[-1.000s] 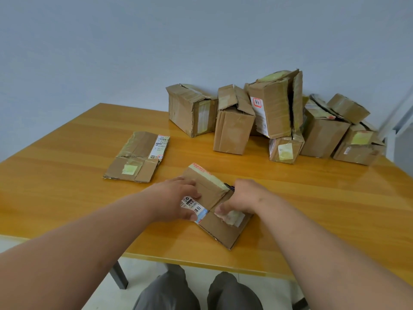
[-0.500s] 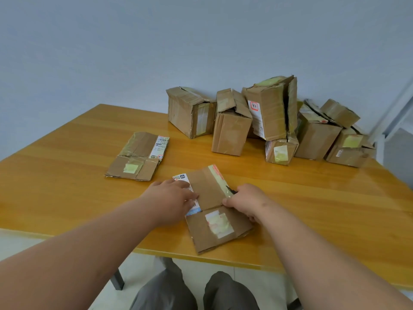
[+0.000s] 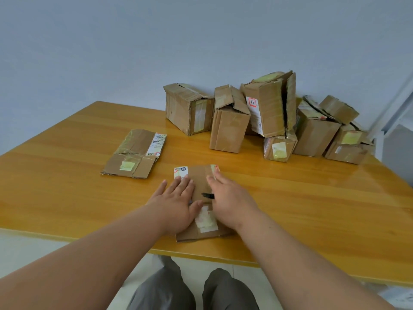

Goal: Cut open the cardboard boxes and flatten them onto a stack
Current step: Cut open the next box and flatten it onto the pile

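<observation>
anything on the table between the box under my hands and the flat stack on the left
Nothing visible does. The flattened box lies under the left hand and right hand; only bare table separates it from the flattened stack. The unopened boxes stand farther back.

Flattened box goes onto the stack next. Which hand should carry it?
Left, probably. The left hand lies flat on the flattened box, on the side nearer the stack. The right hand holds a black cutter under its palm.
</observation>
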